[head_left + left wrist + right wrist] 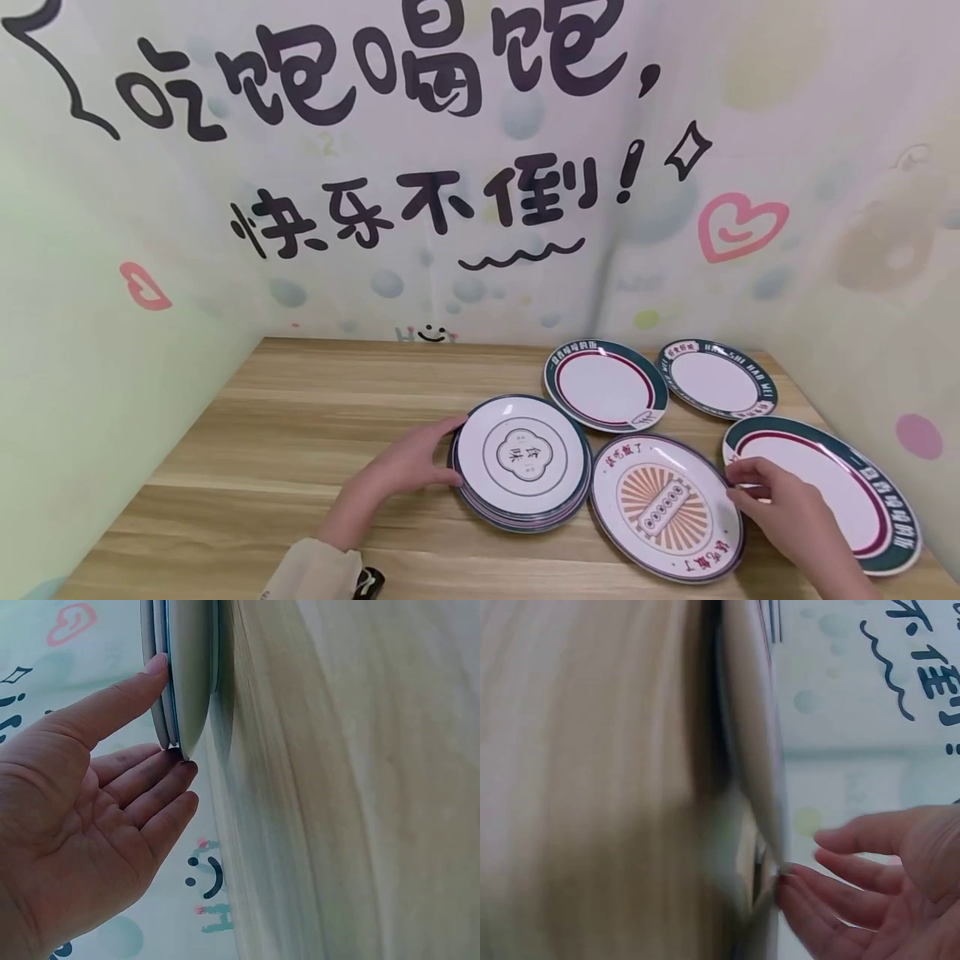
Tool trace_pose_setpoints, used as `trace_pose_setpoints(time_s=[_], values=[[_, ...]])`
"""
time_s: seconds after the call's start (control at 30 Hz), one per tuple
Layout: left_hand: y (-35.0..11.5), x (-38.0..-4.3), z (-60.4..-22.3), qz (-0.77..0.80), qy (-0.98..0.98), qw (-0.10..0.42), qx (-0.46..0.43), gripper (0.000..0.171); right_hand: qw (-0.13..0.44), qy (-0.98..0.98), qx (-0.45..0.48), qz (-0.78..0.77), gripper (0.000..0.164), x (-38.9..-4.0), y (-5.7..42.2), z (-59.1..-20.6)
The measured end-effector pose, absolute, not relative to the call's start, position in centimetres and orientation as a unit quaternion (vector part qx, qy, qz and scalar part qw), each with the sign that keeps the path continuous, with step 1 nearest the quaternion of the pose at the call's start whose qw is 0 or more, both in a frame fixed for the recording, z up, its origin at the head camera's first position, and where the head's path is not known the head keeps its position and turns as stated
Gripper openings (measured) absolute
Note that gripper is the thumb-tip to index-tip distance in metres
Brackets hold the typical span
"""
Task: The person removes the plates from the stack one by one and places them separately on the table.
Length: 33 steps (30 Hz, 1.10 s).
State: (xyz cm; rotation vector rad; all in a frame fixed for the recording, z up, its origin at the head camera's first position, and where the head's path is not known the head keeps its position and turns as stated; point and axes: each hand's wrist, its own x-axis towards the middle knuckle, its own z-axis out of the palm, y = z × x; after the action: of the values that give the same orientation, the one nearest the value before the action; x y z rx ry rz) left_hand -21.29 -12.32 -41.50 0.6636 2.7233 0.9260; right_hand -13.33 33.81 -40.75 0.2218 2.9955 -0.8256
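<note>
At the table's middle, a stack of several round plates (pixel 517 492) is topped by a white one with a dark rim and a cloud-shaped emblem. My left hand (pixel 405 461) is at the stack's left edge. In the left wrist view its thumb (pixel 127 697) and fingertips touch the plate edges, with the fingers fairly straight. Just right of the stack lies an oval plate (pixel 671 508) with an orange sunburst. My right hand (pixel 791 512) reaches that plate's right edge. In the right wrist view its fingertips meet a plate edge (pixel 761 742), while the thumb stands apart from it.
Behind the stack is a green-rimmed oval plate (pixel 603 387), with another green-rimmed plate (pixel 716 379) at the back right corner. A larger oval plate (pixel 813 479) lies partly behind my right hand. The wooden table (pixel 300 417) meets printed walls at its back and sides.
</note>
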Motion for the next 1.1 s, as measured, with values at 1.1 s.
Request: trace_pose_setpoints(time_s=[1.1], values=[[-11.9, -20.8, -41.4, 0.382, 0.909, 0.056, 0.158, 0.051, -0.005, 0.925, -0.059, -0.375, 0.027, -16.7, 25.1, -38.8]])
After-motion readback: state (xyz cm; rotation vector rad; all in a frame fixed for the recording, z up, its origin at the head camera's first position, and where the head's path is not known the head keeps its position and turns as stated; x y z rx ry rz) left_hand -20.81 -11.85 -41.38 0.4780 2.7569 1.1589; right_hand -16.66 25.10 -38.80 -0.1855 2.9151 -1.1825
